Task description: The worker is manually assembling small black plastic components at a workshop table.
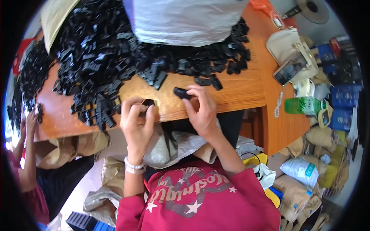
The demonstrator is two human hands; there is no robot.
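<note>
A small black plastic clip (148,102) is pinched between the fingertips of the left hand (135,122), at the near edge of the wooden table (239,90). A second black clip (182,93) is gripped by the curled fingers of the right hand (201,109), just above the tabletop; how much of it is covered by the fingers cannot be told for certain. Both pieces are judged light, stiff and smooth, so they are best taken by their narrow edges, where a firm pinch is needed against slipping.

Behind the hands, a large heap of black clips (100,54) is spread over the table, with a grey plastic bag (181,19) resting on its far part. Loose pieces lie near the right hand and could be knocked. At the right, a cream bag (285,44), a phone (290,69) and a green bottle (304,105) are seen. Another person's arm (27,150) reaches in at the far left.
</note>
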